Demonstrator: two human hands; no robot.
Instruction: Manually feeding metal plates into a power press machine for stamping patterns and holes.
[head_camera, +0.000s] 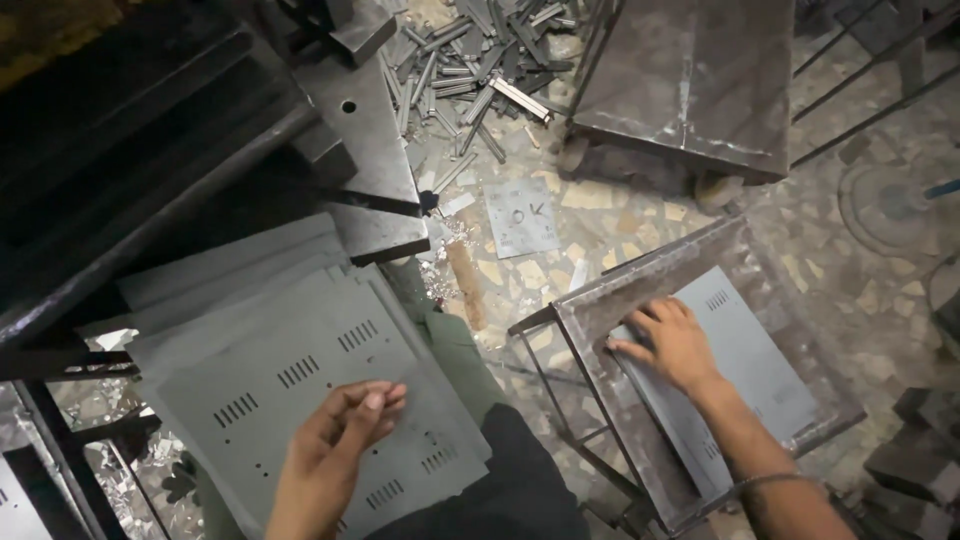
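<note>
— Where do your hands sit right now?

— Your left hand (335, 440) rests on the top grey slotted sheet (300, 400) of the stack (200, 290) beside the dark press machine (150, 130). The fingers are drawn together, tips touching the sheet near its right edge; it grips nothing.

— And the other one?

— Your right hand (672, 342) lies flat, fingers spread, on the left edge of a grey panel (745, 365) inside the rusty metal-frame bin (620, 290). It presses on the panel rather than clamping it (whether the thumb hooks under the edge, I cannot tell).

— How do the two piles stand to each other?

— Well apart, with your dark-trousered lap between them. The stack's sheets are fanned, their corners offset, rows of short slots showing on the top one.

— What else lies about?

— On the terrazzo floor (880, 290), a small grey plate (520, 215) beyond the bin's far corner, a heap of metal offcuts (480, 60) further up, and a brown steel box (690, 80) beside them.
</note>
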